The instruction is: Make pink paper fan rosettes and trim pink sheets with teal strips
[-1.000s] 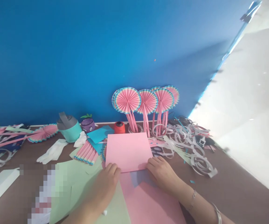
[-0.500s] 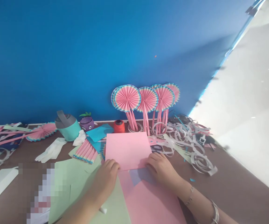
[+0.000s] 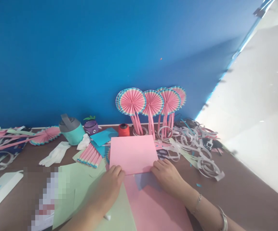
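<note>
A sheet of pink paper (image 3: 134, 154) is held up by its lower corners, its top edge tilted away from me. My left hand (image 3: 113, 184) grips the lower left corner, fingers curled over it. At the lower right corner, my right hand (image 3: 166, 175) has its fingers closed on the same sheet; both thumbs are hidden. Beneath lie a larger pink sheet (image 3: 160, 211), a greyish-blue piece (image 3: 145, 181) and pale green sheets (image 3: 90, 189). Just left of the held paper is a pleated pink strip (image 3: 90, 155) with blue edges.
Several round pleated fans (image 3: 132, 102) stand against the blue wall (image 3: 68, 57). Nearby are a red thread spool (image 3: 123, 130), a purple cup (image 3: 91, 127), a teal bottle (image 3: 72, 133) and white gloves (image 3: 55, 154). Tangled white strips (image 3: 201, 160) spread on the right, a white power strip (image 3: 1, 191) left.
The pink sheet's top edge has risen slightly, with both hands still on its corners. The whole view has shifted a little; nothing else has visibly moved.
</note>
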{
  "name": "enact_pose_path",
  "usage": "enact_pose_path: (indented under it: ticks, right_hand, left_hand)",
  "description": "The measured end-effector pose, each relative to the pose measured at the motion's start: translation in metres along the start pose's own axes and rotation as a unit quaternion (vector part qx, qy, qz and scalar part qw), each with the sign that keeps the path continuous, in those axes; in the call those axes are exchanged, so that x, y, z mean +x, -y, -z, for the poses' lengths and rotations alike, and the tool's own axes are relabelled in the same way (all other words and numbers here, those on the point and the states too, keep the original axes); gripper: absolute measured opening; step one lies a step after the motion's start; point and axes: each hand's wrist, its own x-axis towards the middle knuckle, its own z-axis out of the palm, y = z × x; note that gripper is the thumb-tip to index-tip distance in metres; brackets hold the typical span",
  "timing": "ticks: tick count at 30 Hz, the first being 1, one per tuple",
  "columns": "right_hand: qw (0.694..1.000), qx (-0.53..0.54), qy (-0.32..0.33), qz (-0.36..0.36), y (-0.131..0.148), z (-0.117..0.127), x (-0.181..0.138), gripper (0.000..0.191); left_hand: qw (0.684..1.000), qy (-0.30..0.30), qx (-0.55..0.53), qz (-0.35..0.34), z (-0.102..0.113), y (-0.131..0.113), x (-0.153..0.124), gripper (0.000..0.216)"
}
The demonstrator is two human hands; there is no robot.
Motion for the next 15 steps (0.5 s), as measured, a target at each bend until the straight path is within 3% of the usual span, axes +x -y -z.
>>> enact_pose_path:
  ticks: [6,15]
  right_hand:
    - [0.997,0.055,0.037,-0.033,0.001,0.003,-0.001,0.021]
    - [0.992,0.113,-0.019,-0.059,-0.003,-0.004,0.003,0.018]
  left_hand:
    - [0.999,0.016,-0.021,0.028,0.003,-0.002,0.001,0.041]
    - [0.997,-0.037,-0.069,0.029,-0.001,0.005,0.011,0.033]
